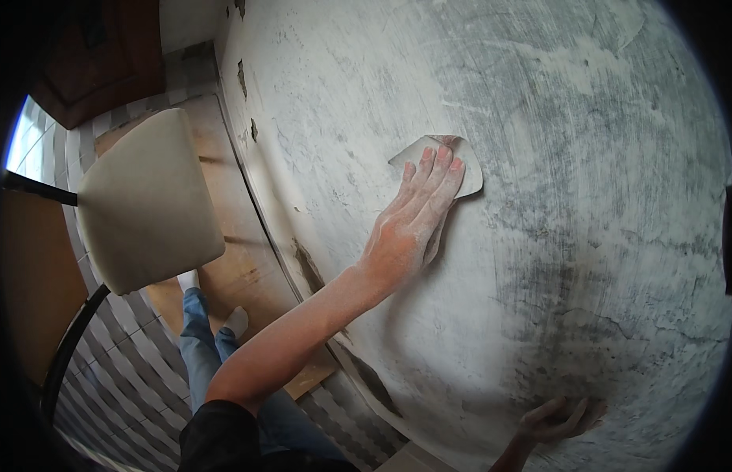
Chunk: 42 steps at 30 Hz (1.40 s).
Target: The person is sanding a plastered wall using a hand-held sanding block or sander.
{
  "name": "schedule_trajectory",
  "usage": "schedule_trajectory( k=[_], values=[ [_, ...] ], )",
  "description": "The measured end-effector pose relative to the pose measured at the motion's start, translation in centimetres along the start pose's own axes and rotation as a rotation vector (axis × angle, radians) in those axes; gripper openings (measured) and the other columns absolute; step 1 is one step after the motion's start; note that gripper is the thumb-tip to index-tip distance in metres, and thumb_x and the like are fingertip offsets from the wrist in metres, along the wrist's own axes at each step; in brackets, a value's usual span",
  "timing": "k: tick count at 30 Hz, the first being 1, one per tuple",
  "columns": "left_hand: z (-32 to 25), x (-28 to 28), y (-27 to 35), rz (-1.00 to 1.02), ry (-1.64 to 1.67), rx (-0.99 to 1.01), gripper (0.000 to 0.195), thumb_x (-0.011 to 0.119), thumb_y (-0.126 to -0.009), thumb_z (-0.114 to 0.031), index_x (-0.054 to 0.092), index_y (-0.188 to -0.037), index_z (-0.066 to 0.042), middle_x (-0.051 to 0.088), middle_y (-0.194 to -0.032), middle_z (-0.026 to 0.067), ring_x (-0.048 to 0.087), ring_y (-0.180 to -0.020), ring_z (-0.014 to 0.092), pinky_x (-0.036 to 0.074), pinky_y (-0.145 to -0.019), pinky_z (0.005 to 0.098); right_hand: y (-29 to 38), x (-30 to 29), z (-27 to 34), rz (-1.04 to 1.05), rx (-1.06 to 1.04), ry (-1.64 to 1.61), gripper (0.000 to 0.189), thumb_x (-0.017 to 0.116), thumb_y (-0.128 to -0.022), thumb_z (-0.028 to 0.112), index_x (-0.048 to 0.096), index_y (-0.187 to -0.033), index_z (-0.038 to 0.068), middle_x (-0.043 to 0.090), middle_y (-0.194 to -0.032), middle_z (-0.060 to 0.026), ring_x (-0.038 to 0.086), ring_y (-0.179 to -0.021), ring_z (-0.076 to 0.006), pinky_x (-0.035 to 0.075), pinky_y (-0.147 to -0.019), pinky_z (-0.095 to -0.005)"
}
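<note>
My left hand [410,221], coated in pale dust, presses a sheet of sandpaper [473,174] flat against the plastered wall [354,118]. The sheet's backing is whitish, and a folded corner shows a reddish-brown side. My fingers lie together over it, with the thumb partly hidden beneath the hand. Lower right in the picture, my right hand [561,420] is at the wall's surface with fingers apart and bent, holding nothing visible. Whether its fingertips touch the wall is hard to tell. Around both hands the wall is streaked white and grey, with a dark patch and cracks.
A chair with a beige seat [150,206] and dark frame stands beside the wall. My legs in jeans [201,354] are over a brown board [242,265] on striped floor tiles [124,377]. Broken plaster [307,265] runs along the wall's base. A brown wooden door [94,65] is beyond.
</note>
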<state>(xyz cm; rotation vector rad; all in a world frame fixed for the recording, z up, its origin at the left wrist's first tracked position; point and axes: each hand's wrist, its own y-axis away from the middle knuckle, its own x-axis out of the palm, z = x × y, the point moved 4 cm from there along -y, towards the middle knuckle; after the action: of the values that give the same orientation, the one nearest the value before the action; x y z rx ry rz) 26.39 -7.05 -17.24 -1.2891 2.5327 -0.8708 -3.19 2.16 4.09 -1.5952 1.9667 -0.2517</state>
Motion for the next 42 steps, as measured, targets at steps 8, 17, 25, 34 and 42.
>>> schedule_trajectory(
  k=[8, 17, 25, 34, 42],
  values=[
    [-0.9, 0.0, -0.3, -0.063, 0.075, -0.082, 0.053, 0.052, -0.086, 0.01, 0.04, -0.137, 0.0, 0.045, -0.136, 0.0211, 0.036, -0.13, 0.038, 0.032, -0.107, 0.0448, 0.1, -0.1, 0.2, 0.032, -0.004, 0.008, 0.038, 0.052, -0.092, 0.016, 0.046, -0.126, 0.003, 0.039, -0.138, -0.0227, 0.035, -0.13, -0.0414, 0.016, -0.109, -0.0603],
    [-1.9, -1.3, -4.1, -0.083, 0.03, -0.116, 0.049, 0.052, -0.088, 0.001, 0.04, -0.135, 0.002, 0.041, -0.139, 0.022, 0.038, -0.131, 0.035, 0.035, -0.106, 0.0429, -0.2, 0.0, 0.4, 0.032, 0.013, -0.021, 0.035, 0.05, -0.092, 0.015, 0.048, -0.125, 0.004, 0.038, -0.137, -0.0224, 0.034, -0.131, -0.0413, 0.015, -0.109, -0.0617],
    [1.8, -1.5, -4.1, -0.137, -0.069, -0.126, 0.047, 0.052, -0.086, 0.003, 0.044, -0.132, 0.002, 0.044, -0.135, 0.0233, 0.04, -0.129, 0.035, 0.034, -0.107, 0.0419, 0.0, 0.2, 0.6, 0.048, 0.029, -0.019, 0.033, 0.049, -0.092, 0.016, 0.05, -0.123, 0.005, 0.038, -0.138, -0.0222, 0.034, -0.131, -0.0407, 0.016, -0.109, -0.0608],
    [1.7, -1.4, 0.1, -0.079, -0.046, -0.216, 0.05, 0.05, -0.084, 0.012, 0.045, -0.133, 0.002, 0.041, -0.138, 0.0231, 0.035, -0.132, 0.034, 0.031, -0.109, 0.0398, 0.3, 0.9, 0.3, 0.059, 0.047, 0.008, 0.033, 0.047, -0.094, 0.02, 0.051, -0.124, 0.006, 0.035, -0.139, -0.0203, 0.032, -0.132, -0.0396, 0.014, -0.108, -0.0614],
    [-1.1, -0.4, 4.0, 0.106, 0.103, -0.106, 0.054, 0.053, -0.082, 0.007, 0.044, -0.135, 0.0, 0.04, -0.141, 0.0199, 0.037, -0.132, 0.035, 0.032, -0.108, 0.0455, -0.5, 0.4, 0.6, 0.084, 0.03, 0.041, 0.043, 0.046, -0.095, 0.021, 0.041, -0.135, 0.007, 0.029, -0.144, -0.0203, 0.024, -0.137, -0.0392, 0.013, -0.109, -0.0608]
  ],
)
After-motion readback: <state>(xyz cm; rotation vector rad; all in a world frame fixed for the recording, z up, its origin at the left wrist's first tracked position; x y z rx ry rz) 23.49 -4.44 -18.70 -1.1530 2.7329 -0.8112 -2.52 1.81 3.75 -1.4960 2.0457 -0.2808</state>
